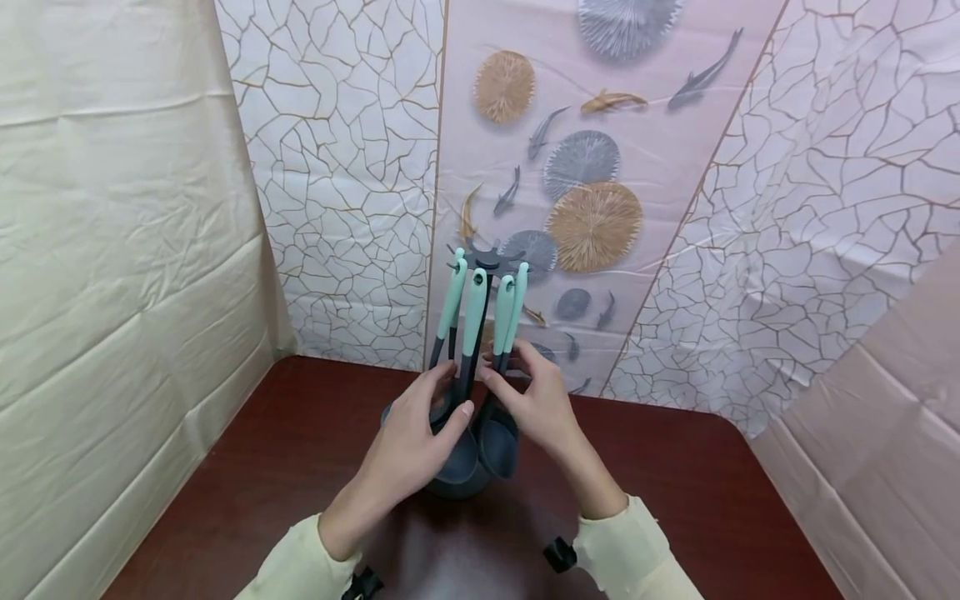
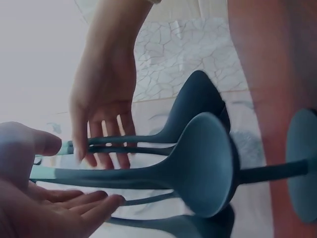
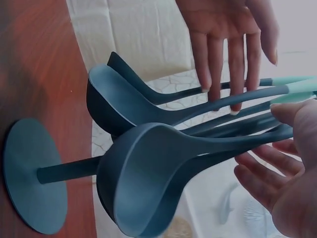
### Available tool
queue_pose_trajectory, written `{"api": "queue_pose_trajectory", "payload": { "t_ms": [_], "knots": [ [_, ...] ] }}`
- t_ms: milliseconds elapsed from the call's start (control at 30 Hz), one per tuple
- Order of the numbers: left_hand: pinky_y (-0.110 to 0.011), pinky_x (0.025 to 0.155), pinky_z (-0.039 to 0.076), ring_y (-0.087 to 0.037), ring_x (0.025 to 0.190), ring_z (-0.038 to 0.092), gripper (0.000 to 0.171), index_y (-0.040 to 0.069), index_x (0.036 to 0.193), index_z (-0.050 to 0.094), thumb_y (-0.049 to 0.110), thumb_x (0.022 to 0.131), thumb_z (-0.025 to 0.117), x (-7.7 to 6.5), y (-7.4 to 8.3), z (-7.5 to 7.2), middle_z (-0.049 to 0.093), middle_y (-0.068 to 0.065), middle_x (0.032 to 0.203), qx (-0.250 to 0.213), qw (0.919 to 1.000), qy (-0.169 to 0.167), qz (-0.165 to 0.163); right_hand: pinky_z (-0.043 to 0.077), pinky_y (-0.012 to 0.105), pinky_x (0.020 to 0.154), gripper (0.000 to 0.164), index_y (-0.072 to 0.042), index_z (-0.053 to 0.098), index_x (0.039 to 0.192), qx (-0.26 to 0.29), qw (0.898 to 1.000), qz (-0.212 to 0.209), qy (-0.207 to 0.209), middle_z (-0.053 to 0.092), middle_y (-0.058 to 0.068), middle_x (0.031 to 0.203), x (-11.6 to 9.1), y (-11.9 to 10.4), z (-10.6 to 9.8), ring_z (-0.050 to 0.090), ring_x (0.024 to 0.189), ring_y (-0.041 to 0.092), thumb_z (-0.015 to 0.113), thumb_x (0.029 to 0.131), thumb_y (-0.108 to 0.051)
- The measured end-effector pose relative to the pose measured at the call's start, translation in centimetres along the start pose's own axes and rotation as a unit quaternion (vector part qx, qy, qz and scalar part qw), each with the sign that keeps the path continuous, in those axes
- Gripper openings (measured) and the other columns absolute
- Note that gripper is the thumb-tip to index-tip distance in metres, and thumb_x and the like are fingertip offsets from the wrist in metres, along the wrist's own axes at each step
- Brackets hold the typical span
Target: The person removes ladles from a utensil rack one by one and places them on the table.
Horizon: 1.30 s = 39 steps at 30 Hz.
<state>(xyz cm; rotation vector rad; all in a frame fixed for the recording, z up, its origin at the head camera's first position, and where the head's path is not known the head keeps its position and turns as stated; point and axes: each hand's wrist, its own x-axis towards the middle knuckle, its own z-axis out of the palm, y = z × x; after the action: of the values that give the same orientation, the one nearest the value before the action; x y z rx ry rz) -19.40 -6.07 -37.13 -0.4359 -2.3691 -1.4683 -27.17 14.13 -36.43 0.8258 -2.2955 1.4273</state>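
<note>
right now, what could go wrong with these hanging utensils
The stand might tip if bumped, since the utensils hang above its round base around one post. With the left hand and right hand so near the mint handles, a nudge could set them swinging. The ladles crowd together, so moving one might knock its neighbour.

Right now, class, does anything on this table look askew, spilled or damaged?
Nothing stands out. The kitchen utensils hang handle-up on their stand, whose round base sits flat on the table; no spill or breakage shows.
</note>
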Motion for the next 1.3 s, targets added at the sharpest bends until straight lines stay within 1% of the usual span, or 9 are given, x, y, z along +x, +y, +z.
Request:
{"api": "queue_pose_trajectory", "payload": {
  "t_ms": [133, 300, 533, 833, 900, 967, 1100, 1200, 1300],
  "knots": [
    [-0.042, 0.101, 0.056, -0.022, 0.128, 0.066, 0.051, 0.011, 0.151, 0.055, 0.028, 0.105, 0.069, 0.3, 0.6, -1.0, 0.064, -0.005, 0.145, 0.001, 0.9984, 0.039, 0.040, 0.061, 0.044, 0.089, 0.039, -0.020, 0.063, 0.138, -0.003, 1.000, 0.003, 0.009, 0.073, 0.005, 0.123, -0.5, -0.4, -0.8, 0.072, 0.111, 0.017, 0.075, 0.102, -0.030],
    [-0.039, 0.096, 0.059, -0.019, 0.121, 0.070, 0.048, 0.009, 0.147, 0.059, 0.025, 0.104, 0.072, 1.3, 0.7, -2.2, 0.069, -0.003, 0.136, -0.025, 0.9934, 0.079, 0.078, 0.060, 0.044, 0.092, 0.039, -0.021, 0.063, 0.138, -0.002, 1.000, 0.005, 0.011, 0.072, 0.001, 0.120, -0.9, -0.4, -1.4, 0.071, 0.111, 0.019, 0.076, 0.102, -0.029],
    [-0.036, 0.086, 0.061, -0.012, 0.110, 0.069, 0.046, 0.012, 0.143, 0.061, 0.025, 0.101, 0.075, 2.3, 0.0, -3.4, 0.071, 0.001, 0.120, -0.049, 0.9842, 0.134, 0.104, 0.060, 0.042, 0.094, 0.040, -0.020, 0.062, 0.140, -0.011, 1.000, 0.008, 0.004, 0.072, 0.002, 0.123, -1.7, -0.1, -1.9, 0.072, 0.110, 0.019, 0.075, 0.102, -0.028],
    [-0.041, 0.095, 0.058, -0.016, 0.121, 0.062, 0.056, 0.013, 0.149, 0.053, 0.027, 0.100, 0.076, 3.4, -0.5, -4.2, 0.064, -0.004, 0.133, -0.058, 0.9791, 0.156, 0.116, 0.059, 0.040, 0.094, 0.041, -0.014, 0.062, 0.139, -0.016, 1.000, -0.005, 0.003, 0.072, 0.006, 0.124, -2.2, 0.1, -2.7, 0.070, 0.111, 0.018, 0.075, 0.102, -0.024],
    [-0.044, 0.099, 0.055, -0.018, 0.128, 0.058, 0.065, 0.012, 0.153, 0.049, 0.030, 0.098, 0.078, 3.6, -0.6, -4.3, 0.060, -0.004, 0.138, -0.053, 0.9803, 0.155, 0.110, 0.059, 0.039, 0.094, 0.040, -0.016, 0.062, 0.139, -0.022, 1.000, -0.004, 0.002, 0.072, 0.005, 0.125, -2.4, 0.1, -2.8, 0.070, 0.111, 0.017, 0.075, 0.102, -0.025],
    [-0.047, 0.103, 0.051, -0.019, 0.135, 0.052, 0.076, 0.013, 0.157, 0.044, 0.036, 0.095, 0.081, 3.9, -0.9, -4.3, 0.057, -0.005, 0.144, -0.038, 0.9846, 0.146, 0.089, 0.060, 0.037, 0.093, 0.040, -0.018, 0.062, 0.139, -0.026, 1.000, -0.002, 0.002, 0.071, 0.004, 0.125, -2.7, 0.2, -2.8, 0.070, 0.111, 0.017, 0.075, 0.102, -0.025],
    [-0.055, 0.112, 0.044, -0.022, 0.143, 0.045, 0.099, 0.020, 0.166, 0.030, 0.053, 0.089, 0.083, 4.5, -1.8, -3.9, 0.047, -0.006, 0.154, -0.003, 0.9956, 0.091, 0.022, 0.060, 0.039, 0.093, 0.039, -0.020, 0.062, 0.139, -0.033, 0.999, -0.006, 0.004, 0.072, 0.003, 0.126, -3.1, 0.2, -2.9, 0.069, 0.113, 0.016, 0.074, 0.102, -0.026],
    [-0.058, 0.116, 0.039, -0.025, 0.147, 0.042, 0.105, 0.026, 0.168, 0.023, 0.059, 0.088, 0.081, 4.6, -2.7, -3.3, 0.043, -0.006, 0.159, 0.006, 0.9989, 0.046, -0.012, 0.060, 0.042, 0.093, 0.039, -0.019, 0.062, 0.139, -0.035, 0.999, -0.013, 0.003, 0.072, 0.006, 0.126, -3.2, 0.2, -2.9, 0.069, 0.113, 0.017, 0.074, 0.103, -0.026],
    [-0.061, 0.117, 0.037, -0.026, 0.149, 0.041, 0.103, 0.028, 0.168, 0.022, 0.060, 0.089, 0.080, 4.7, -3.5, -2.7, 0.042, -0.005, 0.161, -0.009, 0.9996, 0.014, -0.023, 0.059, 0.047, 0.093, 0.038, -0.017, 0.062, 0.138, -0.034, 0.999, -0.022, 0.000, 0.072, 0.008, 0.125, -3.3, 0.3, -2.7, 0.070, 0.112, 0.019, 0.074, 0.103, -0.025]
  ]
}}
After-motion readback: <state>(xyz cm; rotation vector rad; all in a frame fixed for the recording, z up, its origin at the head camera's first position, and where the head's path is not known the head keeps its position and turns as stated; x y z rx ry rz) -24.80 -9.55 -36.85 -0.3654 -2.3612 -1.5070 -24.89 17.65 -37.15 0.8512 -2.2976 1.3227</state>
